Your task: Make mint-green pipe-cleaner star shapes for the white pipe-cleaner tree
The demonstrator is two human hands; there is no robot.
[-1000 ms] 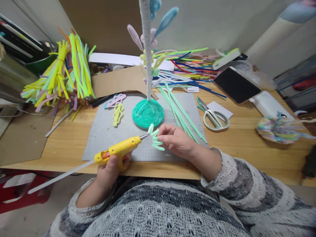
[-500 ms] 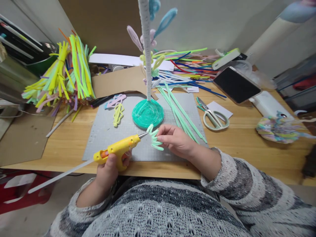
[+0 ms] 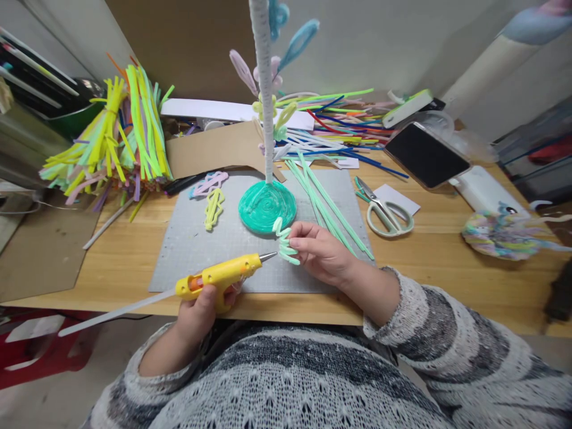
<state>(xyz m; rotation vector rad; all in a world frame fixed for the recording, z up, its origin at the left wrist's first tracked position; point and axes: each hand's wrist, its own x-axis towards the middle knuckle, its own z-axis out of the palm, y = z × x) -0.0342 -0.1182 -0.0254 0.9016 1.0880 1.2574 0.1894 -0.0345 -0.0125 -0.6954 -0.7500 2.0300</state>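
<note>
My left hand (image 3: 201,310) is closed round the grip of a yellow hot glue gun (image 3: 223,275), with a long pale glue stick (image 3: 118,311) jutting from its back. The metal nozzle points at a mint-green pipe cleaner (image 3: 286,245) bent into a zigzag, close to its lower bends; whether they touch I cannot tell. Thumb and fingers of my right hand (image 3: 319,251) pinch that zigzag by its right side. Just behind it stands a green coiled base (image 3: 267,208) carrying a white wrapped stem (image 3: 266,119) with pastel loops and flowers.
A grey cutting mat (image 3: 187,256) lies under the work. On it are yellow (image 3: 215,208) and pink (image 3: 211,183) bent pipe cleaners and straight mint ones (image 3: 330,208). Scissors (image 3: 386,210) and a phone (image 3: 426,154) lie right; bundled pipe cleaners (image 3: 111,131) stand left.
The glue gun has shifted slightly right, its nozzle now at the lower bends of the zigzag instead of near the top. My right hand has tilted the zigzag and moved it slightly up and right.
</note>
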